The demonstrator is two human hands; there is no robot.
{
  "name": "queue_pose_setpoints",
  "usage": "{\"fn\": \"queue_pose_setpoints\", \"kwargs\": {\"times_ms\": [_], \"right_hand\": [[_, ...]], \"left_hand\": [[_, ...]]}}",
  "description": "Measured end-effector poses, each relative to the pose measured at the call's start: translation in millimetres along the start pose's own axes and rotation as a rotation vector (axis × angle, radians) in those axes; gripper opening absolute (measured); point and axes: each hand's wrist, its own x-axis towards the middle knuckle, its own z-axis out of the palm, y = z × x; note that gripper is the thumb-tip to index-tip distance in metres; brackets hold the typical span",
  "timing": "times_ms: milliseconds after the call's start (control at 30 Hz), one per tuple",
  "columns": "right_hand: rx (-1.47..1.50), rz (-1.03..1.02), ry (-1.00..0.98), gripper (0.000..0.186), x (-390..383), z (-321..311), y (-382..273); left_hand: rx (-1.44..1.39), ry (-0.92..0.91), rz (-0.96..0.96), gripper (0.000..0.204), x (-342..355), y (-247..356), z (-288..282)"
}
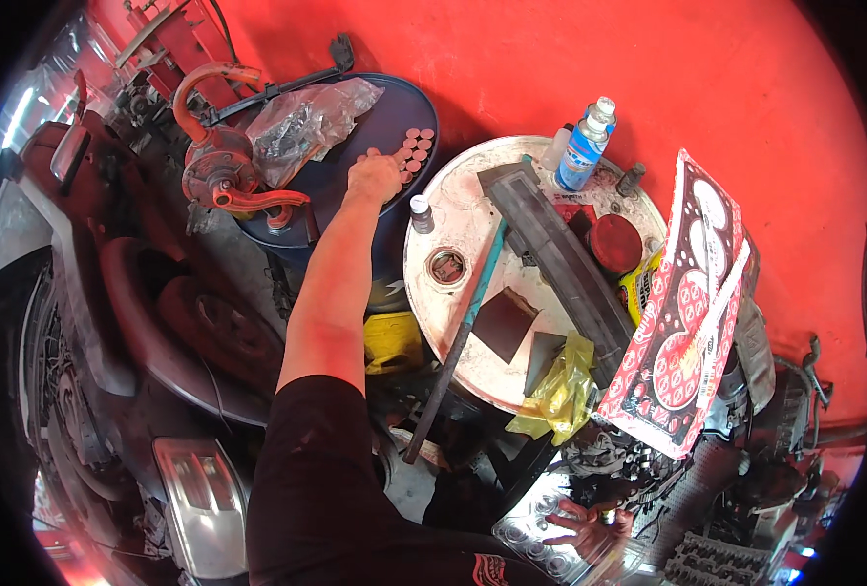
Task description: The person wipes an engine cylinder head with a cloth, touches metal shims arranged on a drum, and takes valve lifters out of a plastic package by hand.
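My left arm reaches up to the dark blue drum (343, 210). At its top, my left hand (375, 179) has its fingers bent and drawn together beside a cluster of small round discs (416, 148) laid out in rows; whether a disc is between the fingertips is hidden. Low on the right, my right hand (590, 535) is over a shiny metal part with round openings (536, 527). Some of its fingers stick out to the left, and a small pale thing (607, 516) shows among the others, too small to name.
An orange hand pump (220, 176) and clear plastic (306, 127) top the blue drum. A white drum (443, 332) carries a long dark bar (560, 264), a blue spray can (582, 151), a small bottle (421, 213) and yellow plastic (565, 396). A packaged gasket (682, 322) leans right; a motorcycle (160, 332) stands left.
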Motion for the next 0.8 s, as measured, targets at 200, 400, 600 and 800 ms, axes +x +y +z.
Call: {"fn": "queue_pose_setpoints", "kwargs": {"times_ms": [200, 400, 600, 800], "right_hand": [[0.006, -0.005, 0.026, 0.052, -1.4, -1.2, -0.4], [0.022, 0.003, 0.044, 0.052, -2.9, -0.9, 0.1], [0.131, 0.045, 0.084, 0.052, -4.8, -4.3, 0.0], [-0.081, -0.04, 0.057, 0.054, -7.4, 5.4, 1.5]], "left_hand": [[-0.092, 0.007, -0.027, 0.054, 3.1, 4.1, -2.1], [-0.04, -0.066, -0.018, 0.06, 4.6, 5.3, -17.2], [-0.164, 0.137, -0.061, 0.07, 4.3, -0.9, -36.0], [-0.59, 0.481, -0.057, 0.035, 14.4, -54.3, -5.3]]}}
